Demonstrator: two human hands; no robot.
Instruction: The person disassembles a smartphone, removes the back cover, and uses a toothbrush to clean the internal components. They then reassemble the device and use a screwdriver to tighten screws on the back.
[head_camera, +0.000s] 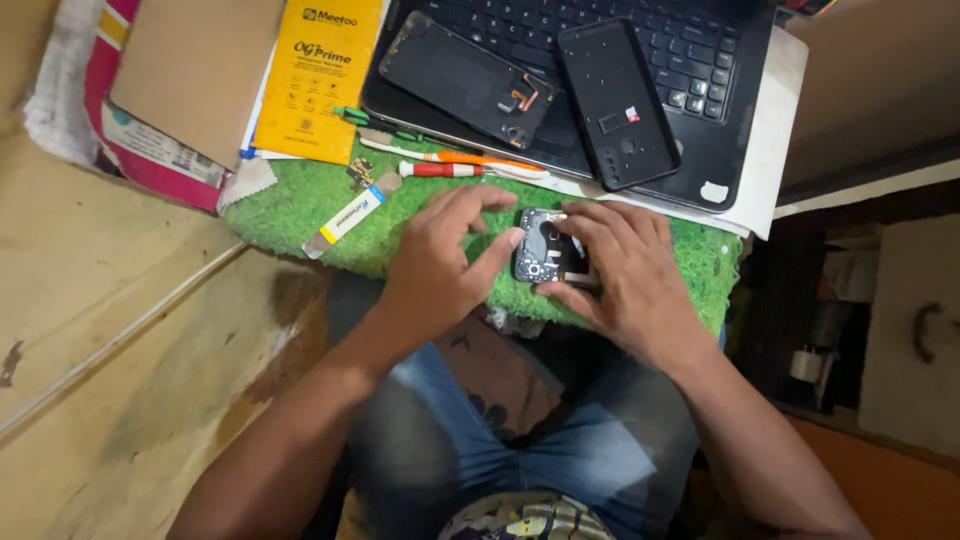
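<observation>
Held part: a small opened phone chassis (541, 246) is gripped between both hands on the green turf mat (300, 205), near the mat's front edge.
Left hand (437, 258): fingers are curled, the thumb pressed to the chassis's left side.
Right hand (622, 270): closed over the chassis's right side, partly hiding it.
Behind: a red-handled screwdriver (440, 170) is seen at the mat's rear edge; two dismantled phones (618, 100) lie on a black laptop (700, 60).
Rear left: a yellow packet (318, 80) is laid.

Yellow flat package (318, 75) upper left, pink-edged box (150, 140) beside it
</observation>
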